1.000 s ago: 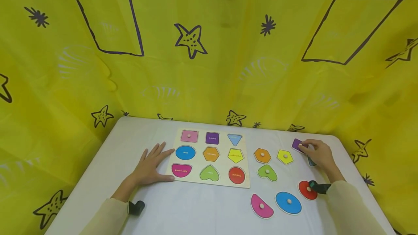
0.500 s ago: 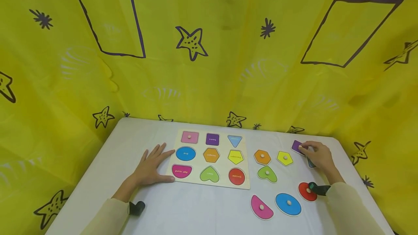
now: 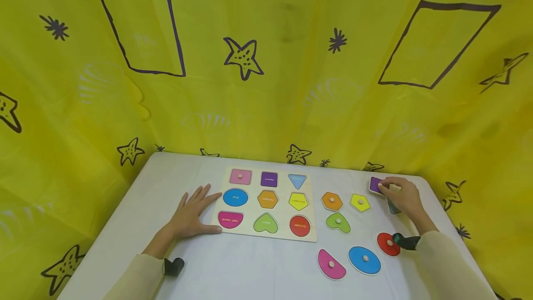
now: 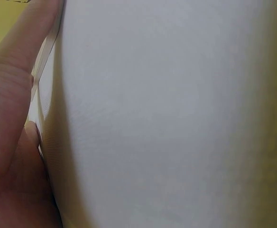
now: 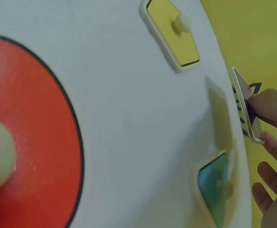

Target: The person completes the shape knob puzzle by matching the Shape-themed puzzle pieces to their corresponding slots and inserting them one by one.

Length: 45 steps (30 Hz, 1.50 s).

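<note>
My right hand (image 3: 404, 196) pinches the purple square puzzle piece (image 3: 375, 184) near the table's far right corner. In the right wrist view that piece (image 5: 246, 105) is raised off the cloth, its shadow falling below it. A blue-green piece (image 3: 393, 206) lies partly hidden under the hand. My left hand (image 3: 189, 214) rests spread at the left edge of the wooden shape board (image 3: 250, 229), thumb and index finger at its border. A pink rectangle piece (image 3: 240, 176) with a knob sits in the board's far left slot. The board's purple square slot (image 3: 269, 179) shows its printed label.
Between board and right hand lie an orange hexagon (image 3: 331, 201), a yellow pentagon (image 3: 360, 202) and a green heart (image 3: 338, 222). Nearer are a pink half round (image 3: 331, 264), a blue oval (image 3: 364, 260) and a red circle (image 3: 388, 244). A yellow curtain (image 3: 266, 105) hangs behind the table.
The purple square has come up off the table, pinched in my right hand. The left hand stays in place. The head view has shifted slightly.
</note>
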Each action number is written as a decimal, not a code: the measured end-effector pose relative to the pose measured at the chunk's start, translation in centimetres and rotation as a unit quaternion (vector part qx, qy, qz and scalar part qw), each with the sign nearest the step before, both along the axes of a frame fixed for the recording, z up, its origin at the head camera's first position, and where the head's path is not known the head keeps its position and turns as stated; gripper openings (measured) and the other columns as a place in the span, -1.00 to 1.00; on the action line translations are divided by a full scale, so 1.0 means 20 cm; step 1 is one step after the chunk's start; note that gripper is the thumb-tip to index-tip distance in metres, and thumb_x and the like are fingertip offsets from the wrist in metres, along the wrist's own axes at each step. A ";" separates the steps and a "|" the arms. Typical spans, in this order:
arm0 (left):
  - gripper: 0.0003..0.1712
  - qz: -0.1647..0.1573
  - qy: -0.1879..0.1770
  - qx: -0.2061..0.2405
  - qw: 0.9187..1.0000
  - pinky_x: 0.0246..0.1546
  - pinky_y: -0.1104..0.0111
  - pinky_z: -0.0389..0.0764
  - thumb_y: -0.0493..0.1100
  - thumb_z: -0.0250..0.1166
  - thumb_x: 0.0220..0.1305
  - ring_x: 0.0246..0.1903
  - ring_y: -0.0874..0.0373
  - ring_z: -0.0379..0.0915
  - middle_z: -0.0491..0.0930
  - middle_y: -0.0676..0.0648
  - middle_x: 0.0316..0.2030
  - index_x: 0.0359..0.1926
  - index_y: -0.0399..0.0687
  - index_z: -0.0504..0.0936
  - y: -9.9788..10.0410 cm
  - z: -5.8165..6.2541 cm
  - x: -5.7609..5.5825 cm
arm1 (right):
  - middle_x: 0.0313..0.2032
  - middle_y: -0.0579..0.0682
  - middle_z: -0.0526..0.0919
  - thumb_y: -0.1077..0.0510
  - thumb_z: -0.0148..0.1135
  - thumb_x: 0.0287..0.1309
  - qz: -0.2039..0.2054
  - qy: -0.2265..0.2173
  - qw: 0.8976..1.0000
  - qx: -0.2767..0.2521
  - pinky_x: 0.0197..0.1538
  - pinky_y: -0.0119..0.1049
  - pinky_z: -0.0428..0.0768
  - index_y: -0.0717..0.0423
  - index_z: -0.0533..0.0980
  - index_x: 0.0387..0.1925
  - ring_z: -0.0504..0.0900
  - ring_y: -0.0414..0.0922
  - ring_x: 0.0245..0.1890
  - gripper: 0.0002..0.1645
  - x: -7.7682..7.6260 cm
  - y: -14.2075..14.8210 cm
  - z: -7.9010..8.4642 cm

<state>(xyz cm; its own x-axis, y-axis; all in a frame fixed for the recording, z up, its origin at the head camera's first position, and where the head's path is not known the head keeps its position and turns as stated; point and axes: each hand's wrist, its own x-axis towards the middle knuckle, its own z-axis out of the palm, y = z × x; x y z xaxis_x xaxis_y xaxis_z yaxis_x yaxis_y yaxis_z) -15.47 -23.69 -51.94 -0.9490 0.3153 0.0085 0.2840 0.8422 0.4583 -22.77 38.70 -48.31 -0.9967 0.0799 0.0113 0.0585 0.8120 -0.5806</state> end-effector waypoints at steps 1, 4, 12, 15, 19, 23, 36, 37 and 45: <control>0.16 0.000 0.000 0.000 1.000 0.45 -0.38 -0.29 0.41 0.52 -0.08 0.56 -0.33 -0.17 0.05 -0.27 0.58 0.52 0.13 0.36 0.00 0.00 0.00 | 0.26 0.49 0.43 -0.06 0.23 0.45 0.001 0.001 1.000 -0.001 0.22 0.54 0.27 0.34 0.60 0.08 0.28 0.49 0.27 -0.49 0.00 -0.01 0.01; 0.17 -0.001 -0.001 0.002 1.000 0.44 -0.39 -0.29 0.42 0.52 -0.09 0.56 -0.34 -0.17 0.05 -0.28 0.58 0.52 0.11 0.36 -0.01 -0.01 0.00 | 0.26 0.47 0.44 -0.08 0.21 0.46 0.003 0.000 1.000 0.000 0.20 0.51 0.34 0.31 0.59 0.11 0.31 0.48 0.25 -0.47 -0.01 -0.02 0.04; 0.19 0.011 -0.010 -0.011 1.000 0.45 -0.38 -0.31 0.45 0.51 -0.10 0.57 -0.32 -0.20 0.03 -0.26 0.59 0.53 0.15 0.34 -0.02 -0.02 0.00 | 0.20 0.41 0.54 -0.05 0.24 0.45 0.035 0.049 0.998 -0.022 0.25 0.39 0.42 0.28 0.61 0.08 0.39 0.40 0.26 -0.53 -0.04 -0.13 0.10; 0.18 0.011 -0.007 -0.007 1.000 0.44 -0.39 -0.30 0.45 0.51 -0.09 0.56 -0.33 -0.19 0.05 -0.27 0.59 0.53 0.15 0.35 -0.02 -0.01 0.00 | 0.19 0.40 0.55 0.01 0.27 0.44 0.047 0.072 0.996 -0.037 0.25 0.35 0.44 0.31 0.63 0.04 0.39 0.38 0.27 -0.58 -0.06 -0.18 0.14; 0.18 0.012 -0.002 -0.001 1.000 0.43 -0.40 -0.29 0.44 0.51 -0.09 0.56 -0.34 -0.18 0.05 -0.28 0.58 0.52 0.13 0.36 -0.02 -0.01 0.00 | 0.22 0.38 0.54 0.05 0.28 0.43 0.053 0.082 0.993 -0.059 0.24 0.31 0.47 0.34 0.65 0.03 0.41 0.35 0.27 -0.60 -0.09 -0.27 0.16; 0.18 0.012 -0.001 -0.005 1.000 0.43 -0.40 -0.28 0.44 0.51 -0.10 0.56 -0.34 -0.18 0.06 -0.28 0.58 0.52 0.13 0.35 -0.02 -0.01 0.00 | 0.25 0.39 0.52 0.11 0.29 0.41 0.064 0.090 0.991 -0.072 0.22 0.27 0.50 0.37 0.66 0.00 0.45 0.34 0.24 -0.63 -0.13 -0.35 0.16; 0.18 0.007 -0.003 0.002 1.000 0.43 -0.40 -0.30 0.45 0.51 -0.10 0.56 -0.33 -0.18 0.06 -0.27 0.58 0.52 0.15 0.36 -0.02 -0.02 0.00 | 0.24 0.34 0.52 0.11 0.33 0.38 0.081 0.078 0.990 -0.091 0.26 0.28 0.49 0.32 0.69 -0.03 0.40 0.33 0.30 -0.67 -0.17 -0.57 0.14; 0.18 0.008 -0.003 0.002 1.000 0.43 -0.40 -0.30 0.45 0.51 -0.10 0.56 -0.33 -0.18 0.06 -0.27 0.58 0.52 0.15 0.36 -0.02 -0.02 0.00 | 0.24 0.34 0.52 0.12 0.34 0.37 0.082 0.077 0.989 -0.093 0.26 0.27 0.50 0.32 0.69 -0.03 0.40 0.33 0.30 -0.67 -0.17 -0.58 0.14; 0.17 0.005 0.001 0.002 1.000 0.43 -0.40 -0.29 0.45 0.51 -0.10 0.56 -0.32 -0.17 0.06 -0.26 0.58 0.52 0.16 0.36 0.00 -0.02 -0.01 | 0.24 0.30 0.54 0.12 0.36 0.36 0.089 0.066 0.988 -0.106 0.27 0.24 0.50 0.29 0.70 -0.03 0.41 0.29 0.31 -0.69 -0.18 -0.67 0.10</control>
